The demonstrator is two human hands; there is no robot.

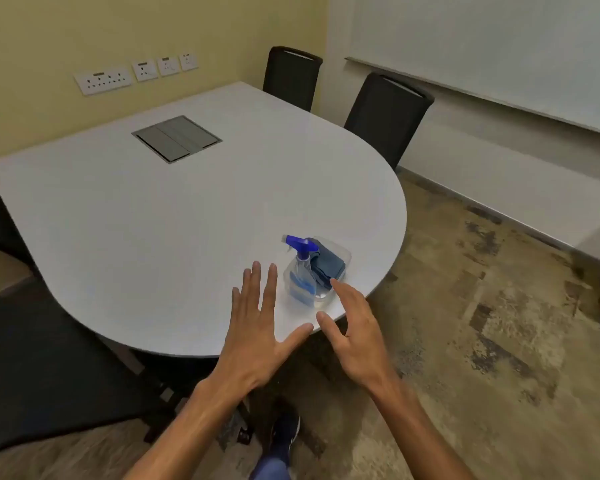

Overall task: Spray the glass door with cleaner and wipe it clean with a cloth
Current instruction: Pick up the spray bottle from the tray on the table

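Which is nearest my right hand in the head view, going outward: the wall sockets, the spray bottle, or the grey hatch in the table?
From the right hand:
1. Spray bottle, in the clear tub just ahead of the fingertips, near the table edge.
2. Grey hatch, set into the tabletop, far left of centre.
3. Wall sockets, on the yellow wall beyond the table.

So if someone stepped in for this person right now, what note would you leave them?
Left hand: open, empty, fingers spread over the table edge.
Right hand: open, empty, fingertips by the clear tub.
Spray bottle stands in that tub, with the folded blue cloth beside it.
Done: nothing yet; neither is picked up.
Left: take both, spray the glass door, wipe it. The door is not in view.
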